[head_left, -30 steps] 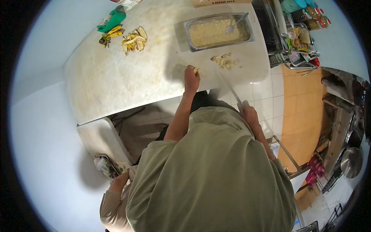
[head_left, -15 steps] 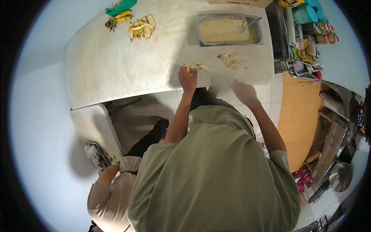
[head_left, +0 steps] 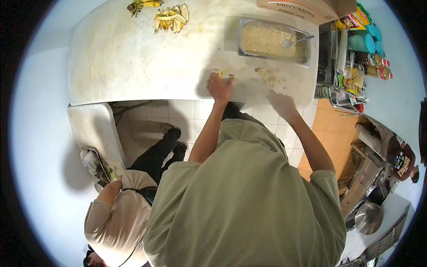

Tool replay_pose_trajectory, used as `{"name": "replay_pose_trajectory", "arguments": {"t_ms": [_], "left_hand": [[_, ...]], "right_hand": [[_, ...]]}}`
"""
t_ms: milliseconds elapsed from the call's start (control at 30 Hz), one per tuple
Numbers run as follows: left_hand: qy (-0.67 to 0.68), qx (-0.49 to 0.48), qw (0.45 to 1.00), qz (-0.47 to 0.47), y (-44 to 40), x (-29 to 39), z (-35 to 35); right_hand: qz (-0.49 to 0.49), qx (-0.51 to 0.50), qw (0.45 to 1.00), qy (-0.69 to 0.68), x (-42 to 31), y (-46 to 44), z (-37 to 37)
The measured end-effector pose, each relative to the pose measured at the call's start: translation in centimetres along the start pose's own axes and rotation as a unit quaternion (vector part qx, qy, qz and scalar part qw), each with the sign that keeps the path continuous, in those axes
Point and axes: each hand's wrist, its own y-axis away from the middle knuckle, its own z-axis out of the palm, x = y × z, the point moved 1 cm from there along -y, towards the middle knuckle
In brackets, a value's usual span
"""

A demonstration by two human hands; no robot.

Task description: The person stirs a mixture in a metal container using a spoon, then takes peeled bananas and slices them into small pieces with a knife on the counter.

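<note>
My left hand (head_left: 218, 87) is closed over a piece of banana (head_left: 220, 74) near the front edge of the white table (head_left: 147, 66). A small bit of banana lies just past its fingertips. To the right, my right hand (head_left: 283, 106) is a fist around a knife (head_left: 253, 87), whose blade is smeared by motion and points toward the left hand. Beyond the knife, cut banana pieces (head_left: 269, 76) lie scattered on the tabletop. A metal pan (head_left: 240, 42) behind them holds a pale yellow mash, with a spoon (head_left: 301, 40) resting in it.
Banana peels (head_left: 171, 18) and whole bananas (head_left: 144, 3) lie at the far left. A cardboard box (head_left: 307, 11) stands behind the pan, and bottles (head_left: 378, 66) and packets crowd the right. At lower left, a co-worker (head_left: 120, 213) is by a smaller table (head_left: 95, 127).
The view has shifted, bringing more of the box and another person at the right into sight. My right hand and the knife have moved up to the table's edge; my left hand keeps its hold.
</note>
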Motion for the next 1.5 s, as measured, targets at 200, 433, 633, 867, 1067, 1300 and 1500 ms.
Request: {"name": "replay_pose_trajectory", "arguments": {"t_ms": [200,433,633,867,1067,1300,1500], "left_hand": [[-0.015,0.013,1.0,0.022,0.2,0.2,0.3],[0.015,0.053,0.994,0.091,0.7,-0.9,1.3],[0.041,0.026,0.992,0.118,1.2,0.7,0.6],[0.001,-0.051,0.986,0.158,-0.1,1.8,0.9],[0.087,-0.092,0.967,0.222,-0.2,1.6,3.5],[0.584,-0.234,0.767,-0.123,-0.9,7.6,4.1],[0.191,-0.149,0.97,0.036,-1.8,3.2,0.1]], "right_hand": [[0.091,-0.063,0.993,-0.032,0.4,2.3,2.3],[0.078,0.011,0.991,-0.109,-5.1,-1.5,6.0],[0.124,-0.008,0.98,-0.153,-5.3,-1.4,7.3],[0.256,0.0,0.94,-0.226,-4.5,2.9,3.1],[0.319,0.039,0.911,-0.257,-3.5,7.6,1.6],[0.367,0.074,0.876,-0.306,-4.3,10.2,1.0],[0.376,0.06,0.861,-0.336,-5.9,10.8,1.2]]}}
